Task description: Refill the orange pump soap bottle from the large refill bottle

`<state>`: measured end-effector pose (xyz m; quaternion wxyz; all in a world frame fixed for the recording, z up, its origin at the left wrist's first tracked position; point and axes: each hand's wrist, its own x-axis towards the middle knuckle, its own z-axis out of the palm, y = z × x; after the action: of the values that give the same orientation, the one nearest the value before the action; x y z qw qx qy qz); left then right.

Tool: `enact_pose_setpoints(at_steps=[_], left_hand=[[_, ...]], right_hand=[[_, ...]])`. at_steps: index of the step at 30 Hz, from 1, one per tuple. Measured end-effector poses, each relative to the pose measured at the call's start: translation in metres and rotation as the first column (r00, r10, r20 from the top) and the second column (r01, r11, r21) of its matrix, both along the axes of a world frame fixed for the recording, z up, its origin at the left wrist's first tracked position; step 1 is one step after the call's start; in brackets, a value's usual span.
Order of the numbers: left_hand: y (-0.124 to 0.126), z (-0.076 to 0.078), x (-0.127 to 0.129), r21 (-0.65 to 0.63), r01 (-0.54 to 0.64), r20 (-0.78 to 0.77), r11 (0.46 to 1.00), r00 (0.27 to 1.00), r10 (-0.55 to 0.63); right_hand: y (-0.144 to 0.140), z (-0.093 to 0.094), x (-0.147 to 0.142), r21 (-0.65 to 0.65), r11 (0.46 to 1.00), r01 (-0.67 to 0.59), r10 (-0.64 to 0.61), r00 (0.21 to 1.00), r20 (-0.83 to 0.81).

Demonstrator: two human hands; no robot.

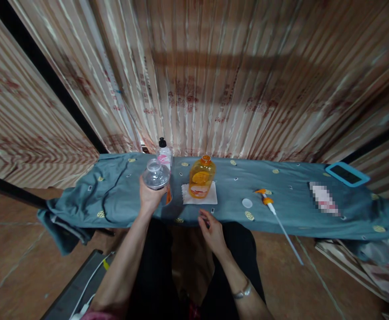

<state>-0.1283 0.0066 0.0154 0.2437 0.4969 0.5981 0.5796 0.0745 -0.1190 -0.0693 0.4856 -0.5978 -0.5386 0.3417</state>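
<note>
The left hand [150,195] is gripping a clear plastic bottle [156,174], tipped toward the camera, above the surface [121,195] near its front edge. The right hand [212,230] is hovering, fingers loosely curled and empty, at that edge. An uncapped orange bottle [201,177] is standing on a white napkin [187,197], likely catching drips. A pump dispenser [268,202] is lying rightward, its tube overhanging the edge; room is lying open between.

Left hand [150,195] gripping, right hand [212,231] loose

Flat item [324,198] on the cloth blurred out, clear bottle's [156,174] lower part hidden by left hand [150,195]
</note>
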Motion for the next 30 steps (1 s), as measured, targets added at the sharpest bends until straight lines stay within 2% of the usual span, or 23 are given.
enact_pose_setpoints(at_steps=[5, 7, 9, 13, 16, 19, 23, 27, 30], left_hand=[[-0.023, 0.007, 0.005, -0.021, 0.037, 0.013, 0.999, 0.999, -0.037], [-0.038, 0.013, 0.01, -0.032, 0.1, 0.046, 0.994, 0.994, -0.098], [-0.055, 0.021, 0.017, -0.043, 0.214, 0.076, 0.976, 0.975, -0.211], [-0.086, 0.036, 0.037, -0.036, 0.448, 0.213, 0.893, 0.877, -0.431], [-0.103, 0.044, 0.053, -0.025, 0.602, 0.334, 0.798, 0.758, -0.561], [-0.115, 0.05, 0.066, 0.022, 0.671, 0.415, 0.741, 0.668, -0.618], [-0.126, 0.063, 0.079, 0.038, 0.729, 0.461, 0.684, 0.594, -0.659], [-0.128, 0.075, 0.093, 0.075, 0.763, 0.483, 0.642, 0.536, -0.693], [-0.124, 0.077, 0.104, 0.072, 0.784, 0.487, 0.617, 0.512, -0.707]], right_hand=[[-0.001, -0.002, -0.001, -0.048, 0.996, -0.075, 0.064, 0.979, -0.193], [-0.001, -0.003, -0.002, -0.069, 0.993, -0.093, 0.068, 0.949, -0.309], [-0.002, -0.003, -0.002, -0.087, 0.991, -0.105, 0.056, 0.896, -0.441], [-0.006, 0.007, 0.0, -0.134, 0.979, -0.152, 0.014, 0.708, -0.706], [-0.015, 0.021, 0.005, -0.145, 0.945, -0.294, 0.033, 0.523, -0.851], [-0.026, 0.032, 0.013, -0.113, 0.897, -0.428, 0.069, 0.389, -0.919], [-0.038, 0.036, 0.028, -0.047, 0.855, -0.516, 0.129, 0.301, -0.945], [-0.045, 0.036, 0.037, 0.009, 0.857, -0.515, 0.157, 0.245, -0.957], [-0.048, 0.037, 0.04, 0.029, 0.88, -0.473, 0.145, 0.209, -0.967]])
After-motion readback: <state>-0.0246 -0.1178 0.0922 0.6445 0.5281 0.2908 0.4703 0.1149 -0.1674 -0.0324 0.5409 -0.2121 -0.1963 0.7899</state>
